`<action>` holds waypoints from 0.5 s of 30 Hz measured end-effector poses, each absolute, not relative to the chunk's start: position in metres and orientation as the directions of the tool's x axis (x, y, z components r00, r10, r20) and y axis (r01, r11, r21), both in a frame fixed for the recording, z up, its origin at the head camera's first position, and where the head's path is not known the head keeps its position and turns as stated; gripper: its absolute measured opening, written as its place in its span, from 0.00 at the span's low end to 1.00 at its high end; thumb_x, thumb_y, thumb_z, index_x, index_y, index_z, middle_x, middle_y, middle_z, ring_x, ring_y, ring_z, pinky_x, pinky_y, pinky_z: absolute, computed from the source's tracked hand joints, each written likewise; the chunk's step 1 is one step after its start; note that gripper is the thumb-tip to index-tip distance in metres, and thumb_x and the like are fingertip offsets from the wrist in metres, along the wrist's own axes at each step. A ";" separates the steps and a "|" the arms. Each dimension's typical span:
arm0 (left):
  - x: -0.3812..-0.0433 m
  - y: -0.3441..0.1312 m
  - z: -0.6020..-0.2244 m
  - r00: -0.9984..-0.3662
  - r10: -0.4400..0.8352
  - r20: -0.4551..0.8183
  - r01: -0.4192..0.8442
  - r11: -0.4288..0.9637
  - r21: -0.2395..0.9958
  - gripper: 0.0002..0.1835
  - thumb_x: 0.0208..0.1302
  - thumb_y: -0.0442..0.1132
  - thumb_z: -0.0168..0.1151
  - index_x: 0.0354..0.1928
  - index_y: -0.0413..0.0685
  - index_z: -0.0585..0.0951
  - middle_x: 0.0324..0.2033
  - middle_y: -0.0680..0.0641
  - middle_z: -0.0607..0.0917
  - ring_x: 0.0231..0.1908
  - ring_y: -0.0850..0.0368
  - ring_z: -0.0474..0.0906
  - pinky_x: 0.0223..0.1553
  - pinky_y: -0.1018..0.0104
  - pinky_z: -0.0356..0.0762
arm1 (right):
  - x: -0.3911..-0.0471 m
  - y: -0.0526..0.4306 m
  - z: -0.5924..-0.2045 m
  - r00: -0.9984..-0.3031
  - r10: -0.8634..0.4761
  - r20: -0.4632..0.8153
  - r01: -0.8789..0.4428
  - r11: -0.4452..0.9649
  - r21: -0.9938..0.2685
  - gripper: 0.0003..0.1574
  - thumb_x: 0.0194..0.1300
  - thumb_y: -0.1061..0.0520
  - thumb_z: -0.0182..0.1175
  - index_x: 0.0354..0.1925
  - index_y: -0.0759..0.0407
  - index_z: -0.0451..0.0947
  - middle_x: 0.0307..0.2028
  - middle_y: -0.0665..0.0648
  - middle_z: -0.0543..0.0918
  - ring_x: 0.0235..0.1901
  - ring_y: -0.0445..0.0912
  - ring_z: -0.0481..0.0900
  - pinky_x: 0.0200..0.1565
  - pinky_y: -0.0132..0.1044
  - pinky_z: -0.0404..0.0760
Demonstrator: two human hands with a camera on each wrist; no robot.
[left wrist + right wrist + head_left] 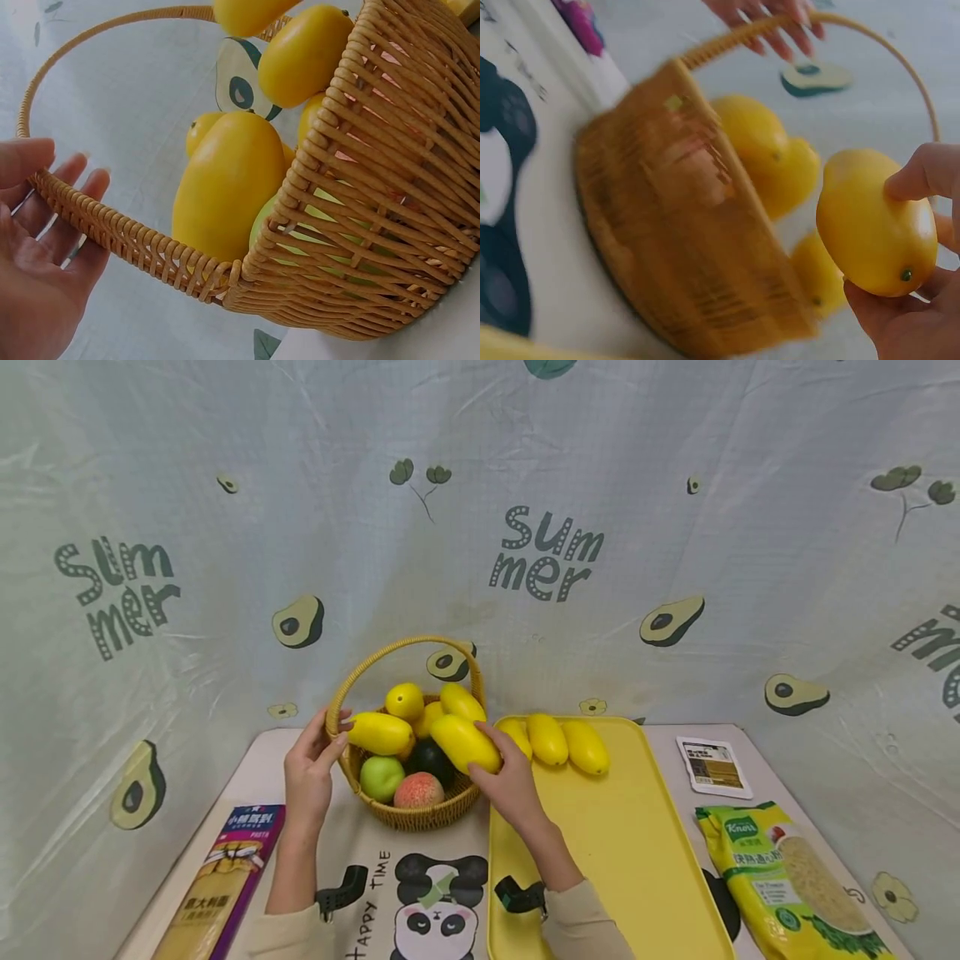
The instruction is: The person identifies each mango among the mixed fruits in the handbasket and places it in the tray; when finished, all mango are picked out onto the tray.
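Even light in head view, dimmer wrist views, right-wrist basket (679, 255) blurred

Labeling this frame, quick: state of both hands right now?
Left hand: closed loosely around the basket handle.
Right hand: closed, holding a yellow fruit.

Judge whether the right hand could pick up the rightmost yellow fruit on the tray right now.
Probably not as is: the right hand grips another yellow fruit at the basket. With that put down, likely yes, as the rightmost fruit lies uncovered on the tray nearby.
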State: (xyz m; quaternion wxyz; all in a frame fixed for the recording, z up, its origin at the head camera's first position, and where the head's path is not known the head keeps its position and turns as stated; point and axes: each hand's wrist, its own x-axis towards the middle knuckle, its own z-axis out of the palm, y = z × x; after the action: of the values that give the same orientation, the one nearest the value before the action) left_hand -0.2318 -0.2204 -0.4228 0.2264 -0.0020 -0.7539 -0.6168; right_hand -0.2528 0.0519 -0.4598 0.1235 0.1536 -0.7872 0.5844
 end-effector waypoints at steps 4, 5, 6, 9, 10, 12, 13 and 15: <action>-0.231 -0.221 -0.424 -0.894 -0.278 0.351 0.289 0.241 0.927 0.23 0.76 0.43 0.51 0.71 0.60 0.69 0.62 0.48 0.79 0.56 0.68 0.77 0.61 0.80 0.69 | -0.261 0.075 -0.460 -0.924 -0.056 0.377 -0.376 0.291 -0.880 0.37 0.60 0.60 0.66 0.67 0.49 0.72 0.63 0.54 0.78 0.57 0.50 0.76 0.58 0.50 0.75; -0.231 -0.221 -0.424 -0.893 -0.279 0.354 0.291 0.242 0.926 0.23 0.76 0.43 0.51 0.71 0.60 0.69 0.62 0.48 0.80 0.56 0.68 0.77 0.61 0.80 0.69 | -0.263 0.081 -0.460 -0.926 -0.045 0.375 -0.371 0.294 -0.881 0.37 0.60 0.61 0.66 0.67 0.49 0.72 0.63 0.55 0.78 0.57 0.51 0.76 0.58 0.50 0.75; -0.231 -0.221 -0.424 -0.891 -0.280 0.357 0.294 0.241 0.925 0.23 0.76 0.43 0.51 0.71 0.60 0.70 0.62 0.48 0.80 0.56 0.67 0.78 0.61 0.80 0.69 | -0.264 0.087 -0.460 -0.928 -0.035 0.371 -0.364 0.294 -0.884 0.37 0.60 0.61 0.66 0.67 0.49 0.72 0.63 0.55 0.78 0.57 0.51 0.76 0.57 0.50 0.75; -0.231 -0.222 -0.424 -0.888 -0.285 0.362 0.299 0.240 0.923 0.23 0.76 0.43 0.51 0.70 0.60 0.70 0.61 0.48 0.80 0.57 0.63 0.78 0.60 0.81 0.70 | -0.270 0.105 -0.460 -0.934 0.001 0.358 -0.342 0.292 -0.893 0.37 0.60 0.61 0.67 0.67 0.48 0.72 0.63 0.55 0.77 0.55 0.51 0.76 0.55 0.49 0.76; -0.231 -0.222 -0.424 -0.888 -0.285 0.361 0.299 0.239 0.924 0.23 0.76 0.43 0.51 0.70 0.59 0.70 0.61 0.48 0.80 0.57 0.63 0.78 0.60 0.81 0.70 | -0.271 0.111 -0.460 -0.936 0.011 0.353 -0.334 0.297 -0.895 0.36 0.61 0.61 0.66 0.67 0.47 0.72 0.64 0.55 0.77 0.55 0.51 0.76 0.55 0.49 0.76; -0.231 -0.222 -0.424 -0.890 -0.281 0.360 0.299 0.238 0.924 0.23 0.76 0.43 0.52 0.70 0.59 0.71 0.61 0.48 0.80 0.56 0.63 0.78 0.59 0.80 0.70 | -0.273 0.124 -0.460 -0.940 0.027 0.341 -0.317 0.306 -0.898 0.36 0.61 0.60 0.66 0.67 0.46 0.71 0.64 0.54 0.76 0.55 0.51 0.76 0.54 0.48 0.77; -0.232 -0.222 -0.424 -0.891 -0.279 0.359 0.297 0.242 0.924 0.23 0.76 0.43 0.52 0.70 0.59 0.70 0.61 0.48 0.80 0.56 0.65 0.78 0.59 0.80 0.70 | -0.274 0.130 -0.461 -0.942 0.034 0.333 -0.306 0.316 -0.898 0.36 0.62 0.59 0.66 0.68 0.46 0.70 0.65 0.54 0.75 0.56 0.51 0.76 0.54 0.48 0.77; -0.232 -0.223 -0.424 -0.891 -0.279 0.359 0.293 0.251 0.922 0.23 0.76 0.44 0.52 0.70 0.59 0.71 0.61 0.48 0.80 0.55 0.68 0.78 0.60 0.80 0.70 | -0.275 0.141 -0.461 -0.946 0.051 0.319 -0.286 0.332 -0.899 0.36 0.63 0.58 0.65 0.68 0.46 0.69 0.66 0.55 0.74 0.57 0.51 0.75 0.54 0.48 0.77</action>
State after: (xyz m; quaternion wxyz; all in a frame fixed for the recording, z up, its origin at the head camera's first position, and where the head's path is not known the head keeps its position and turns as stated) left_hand -0.2317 -0.2228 -0.4237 0.2337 -0.0049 -0.7557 -0.6118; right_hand -0.2750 0.1408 -0.4611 0.1467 0.0731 -0.8027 0.5734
